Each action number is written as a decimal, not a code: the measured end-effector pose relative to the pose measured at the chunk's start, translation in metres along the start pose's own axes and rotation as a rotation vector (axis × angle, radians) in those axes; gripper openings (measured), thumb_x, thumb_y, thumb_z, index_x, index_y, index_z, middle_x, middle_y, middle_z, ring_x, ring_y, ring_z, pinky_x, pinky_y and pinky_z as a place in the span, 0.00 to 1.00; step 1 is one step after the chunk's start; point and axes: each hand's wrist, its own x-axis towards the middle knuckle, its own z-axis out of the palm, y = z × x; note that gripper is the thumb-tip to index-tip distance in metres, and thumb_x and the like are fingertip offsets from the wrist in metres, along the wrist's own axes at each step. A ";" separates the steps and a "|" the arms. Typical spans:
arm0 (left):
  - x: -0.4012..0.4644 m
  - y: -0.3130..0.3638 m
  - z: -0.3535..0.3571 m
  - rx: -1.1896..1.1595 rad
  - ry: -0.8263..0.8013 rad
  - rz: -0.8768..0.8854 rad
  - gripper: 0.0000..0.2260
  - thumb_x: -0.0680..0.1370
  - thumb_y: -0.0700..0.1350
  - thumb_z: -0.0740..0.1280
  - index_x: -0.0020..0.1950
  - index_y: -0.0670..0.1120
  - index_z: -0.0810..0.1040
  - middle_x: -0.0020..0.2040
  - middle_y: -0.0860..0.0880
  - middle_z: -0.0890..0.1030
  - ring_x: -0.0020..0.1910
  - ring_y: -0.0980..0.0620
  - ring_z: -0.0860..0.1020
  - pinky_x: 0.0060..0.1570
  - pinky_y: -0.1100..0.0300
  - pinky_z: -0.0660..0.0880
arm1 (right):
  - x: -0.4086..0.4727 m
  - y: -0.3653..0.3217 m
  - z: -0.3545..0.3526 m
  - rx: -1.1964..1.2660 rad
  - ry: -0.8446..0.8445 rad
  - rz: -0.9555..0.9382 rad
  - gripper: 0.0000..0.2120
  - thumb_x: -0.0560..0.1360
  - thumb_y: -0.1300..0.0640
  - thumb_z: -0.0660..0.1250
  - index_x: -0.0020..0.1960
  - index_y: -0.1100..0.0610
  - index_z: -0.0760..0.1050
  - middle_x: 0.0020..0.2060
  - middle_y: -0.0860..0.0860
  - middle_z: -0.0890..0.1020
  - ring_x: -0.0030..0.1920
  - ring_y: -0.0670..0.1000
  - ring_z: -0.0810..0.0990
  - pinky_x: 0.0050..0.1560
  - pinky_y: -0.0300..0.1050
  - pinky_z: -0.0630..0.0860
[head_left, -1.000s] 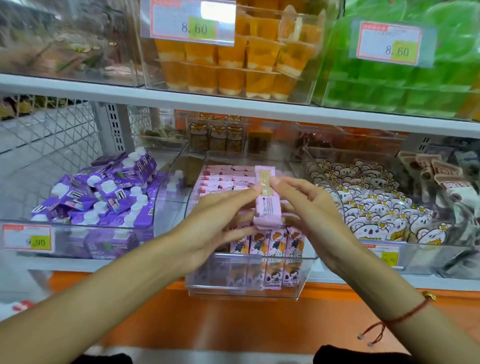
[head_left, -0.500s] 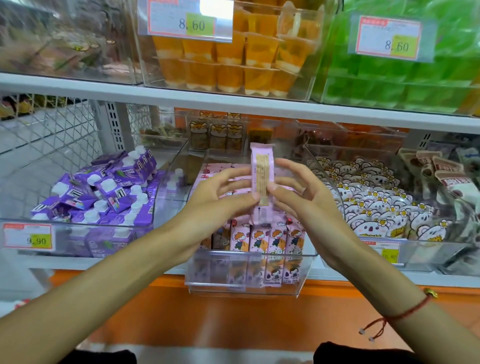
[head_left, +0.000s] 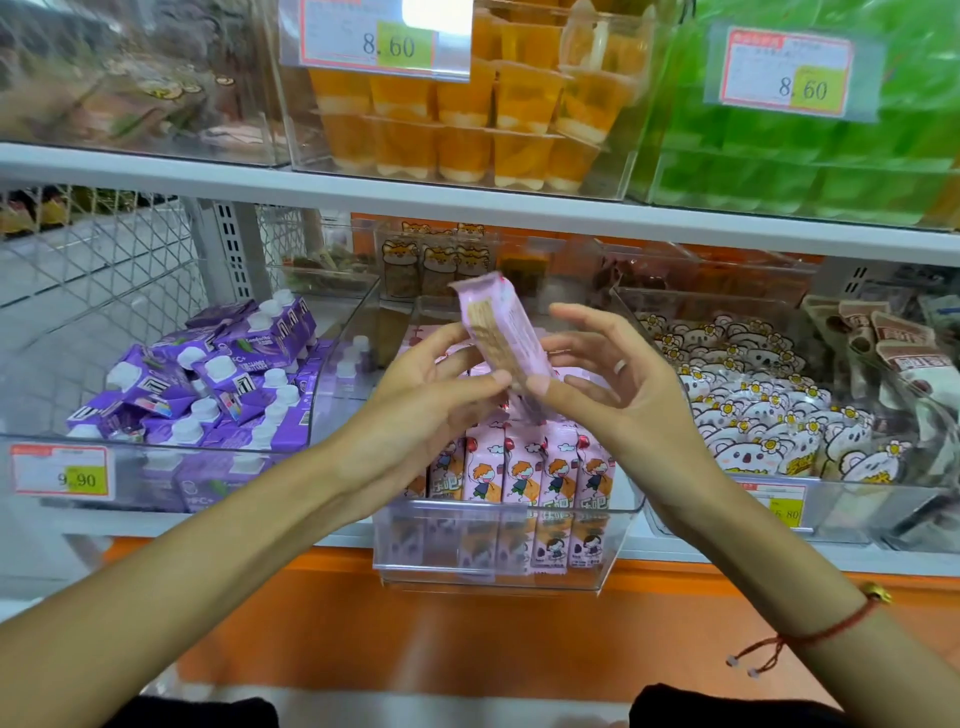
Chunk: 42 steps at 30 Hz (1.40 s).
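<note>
A pink wafer packet (head_left: 501, 327) is held up in front of the middle shelf, tilted with its top leaning left. My left hand (head_left: 431, 395) pinches its lower end between thumb and fingers. My right hand (head_left: 608, 379) pinches the same lower end with its thumb, the other fingers spread loosely behind the packet. Below them a clear bin (head_left: 498, 566) holds a row of upright pink packets (head_left: 524, 467) of the same kind.
A clear bin of purple cartons (head_left: 208, 384) stands at the left, one of white bear-print packets (head_left: 769, 405) at the right. The white shelf above (head_left: 363, 192) carries orange jelly cups (head_left: 467, 119) and green packs (head_left: 810, 145). An orange ledge (head_left: 467, 639) runs below.
The packet has risen from the bin and turned from upright to leaning left. Both hands moved up with it, and my right fingers have spread open.
</note>
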 end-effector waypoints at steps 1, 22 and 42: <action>0.001 0.000 0.000 -0.099 -0.003 -0.032 0.21 0.74 0.35 0.67 0.66 0.45 0.73 0.60 0.46 0.82 0.57 0.51 0.81 0.54 0.62 0.78 | 0.000 -0.001 0.000 0.001 0.010 0.000 0.18 0.71 0.59 0.73 0.58 0.50 0.76 0.50 0.45 0.83 0.53 0.44 0.80 0.58 0.43 0.77; -0.007 0.000 0.007 0.592 0.117 0.304 0.18 0.73 0.40 0.73 0.61 0.52 0.77 0.54 0.62 0.81 0.54 0.68 0.77 0.51 0.74 0.72 | 0.008 0.003 -0.013 0.262 0.243 0.199 0.22 0.74 0.56 0.70 0.65 0.59 0.70 0.44 0.52 0.85 0.45 0.48 0.84 0.45 0.37 0.79; 0.104 -0.009 0.001 1.313 0.245 0.237 0.20 0.73 0.51 0.73 0.63 0.47 0.78 0.59 0.47 0.82 0.57 0.47 0.79 0.56 0.52 0.76 | -0.017 0.027 -0.017 -1.143 -0.373 -0.214 0.21 0.80 0.42 0.54 0.70 0.48 0.67 0.65 0.45 0.72 0.64 0.48 0.68 0.62 0.40 0.57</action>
